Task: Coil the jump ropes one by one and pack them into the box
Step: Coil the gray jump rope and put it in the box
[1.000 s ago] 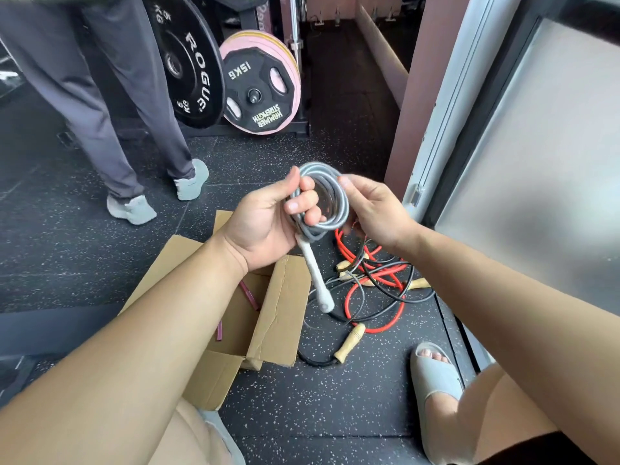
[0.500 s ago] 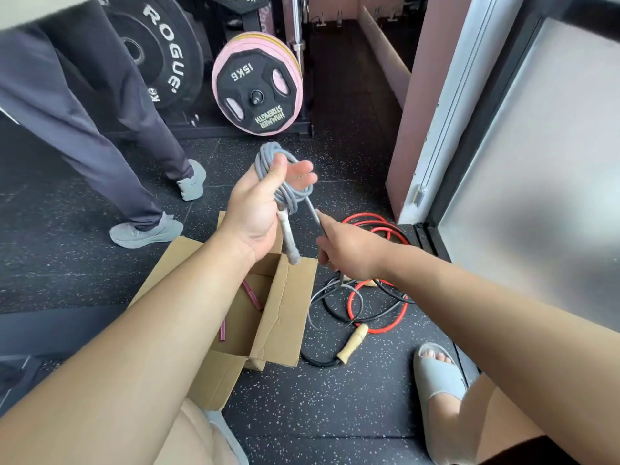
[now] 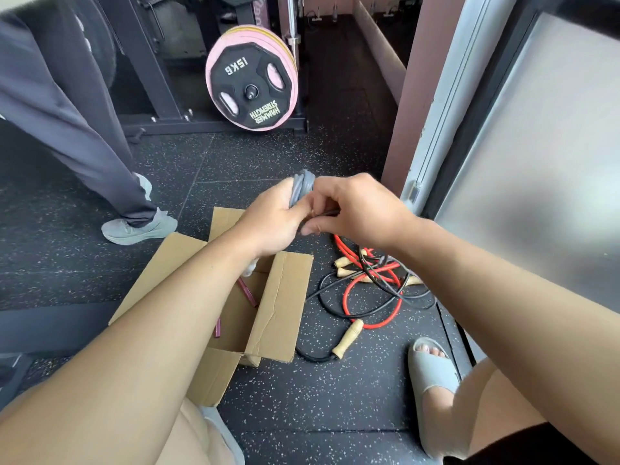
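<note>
The speckled rubber floor (image 3: 335, 414) took up most of the view. A bystander's legs (image 3: 67, 129) stood at the far left, and a pink-rimmed weight plate (image 3: 250, 85) hung on a rack at the far end.

The cardboard box (image 3: 285, 303) sat open on the near left, flaps folded out, directly under the hands. That probably let a finished coil drop straight in. Two thin dark red sticks (image 3: 248, 293) showed inside, perhaps handles of a rope already packed. The forearm hid the rest of the interior.

To the right of the box lay the tangle of red and black ropes (image 3: 372, 286), uncoiled and within reach. One wooden handle (image 3: 347, 338) trailed toward the near side.

Above the box's far edge, the left hand (image 3: 268, 223) was curled round the grey jump rope (image 3: 302, 189), squeezing its loops into one bunch so they could not spring apart. The right hand (image 3: 355, 209) met it from the right, its fingers (image 3: 312, 228) bent and pinching a thin dark strand at the coil, likely the loose end being tucked in. A white handle (image 3: 250, 268) tip poked out below the left wrist.
</note>
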Available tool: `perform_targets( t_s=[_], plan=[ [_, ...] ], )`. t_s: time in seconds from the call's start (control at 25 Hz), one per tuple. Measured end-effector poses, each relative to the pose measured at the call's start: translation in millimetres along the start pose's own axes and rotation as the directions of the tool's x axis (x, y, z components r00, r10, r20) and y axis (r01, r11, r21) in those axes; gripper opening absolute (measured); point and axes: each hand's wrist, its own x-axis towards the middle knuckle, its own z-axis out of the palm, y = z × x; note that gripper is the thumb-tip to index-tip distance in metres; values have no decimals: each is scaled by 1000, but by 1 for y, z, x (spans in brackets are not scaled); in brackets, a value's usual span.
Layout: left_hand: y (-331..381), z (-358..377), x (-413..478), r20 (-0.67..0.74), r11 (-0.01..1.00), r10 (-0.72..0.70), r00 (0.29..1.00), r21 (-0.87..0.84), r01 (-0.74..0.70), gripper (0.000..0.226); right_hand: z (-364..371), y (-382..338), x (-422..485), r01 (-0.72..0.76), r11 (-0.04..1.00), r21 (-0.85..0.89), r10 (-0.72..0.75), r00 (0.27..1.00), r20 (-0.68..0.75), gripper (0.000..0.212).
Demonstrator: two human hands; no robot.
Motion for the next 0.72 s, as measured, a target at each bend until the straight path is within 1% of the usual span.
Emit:
perform_targets(
  t_s=[0.08, 0.12, 0.16, 0.24, 0.28, 0.36, 0.4, 0.44, 0.48, 0.52, 0.56, 0.6, 0.64, 0.68, 0.72],
  plan=[
    [1, 6, -3, 174, 972, 37, 984, -235, 5, 13, -6, 5, -2, 68, 994, 85, -68, 998, -13, 40],
    [4, 8, -5, 238, 947, 42, 970, -320, 38, 14, -7, 6, -4, 111, 989, 95, -110, 994, -21, 42],
    [9, 8, -8, 290, 923, 31, 957, -376, 84, 19, -8, 7, -5, 146, 985, 91, -144, 989, -27, 43],
    [17, 5, -12, 384, 887, 11, 923, -431, 168, 32, -14, 8, -5, 186, 979, 90, -183, 982, -34, 44],
    [18, 3, -13, 446, 874, 11, 895, -440, 208, 36, -18, 10, -4, 194, 976, 100, -191, 981, -38, 43],
    [18, -3, -16, 554, 848, 26, 832, -453, 276, 35, -24, 17, 0, 195, 971, 139, -190, 980, -53, 37],
    [18, -5, -17, 570, 827, 40, 820, -480, 293, 33, -24, 22, 2, 179, 963, 200, -169, 983, -64, 34],
    [17, -6, -17, 562, 795, 57, 825, -526, 303, 32, -23, 26, 3, 139, 940, 311, -130, 990, -48, 33],
    [17, -8, -18, 540, 753, 76, 838, -583, 307, 31, -20, 27, 2, 62, 887, 458, -75, 997, 10, 37],
    [17, -10, -18, 509, 701, 94, 855, -644, 306, 31, -17, 27, -1, -45, 793, 608, -26, 994, 108, 46],
    [18, -13, -19, 468, 645, 103, 878, -703, 299, 31, -13, 27, -3, -165, 692, 703, 14, 976, 215, 57],
    [19, -16, -18, 421, 589, 99, 902, -755, 288, 30, -8, 28, -5, -252, 621, 742, 21, 952, 306, 66],
    [19, -19, -18, 376, 548, 81, 923, -790, 274, 29, -4, 27, -8, -284, 594, 753, 2, 936, 351, 69],
    [19, -21, -17, 345, 522, 62, 936, -811, 264, 28, -1, 25, -9, -293, 565, 771, -11, 932, 362, 61],
    [18, -21, -16, 332, 508, 45, 942, -820, 265, 27, 1, 22, -8, -290, 538, 791, 12, 942, 337, 40]
  ],
)
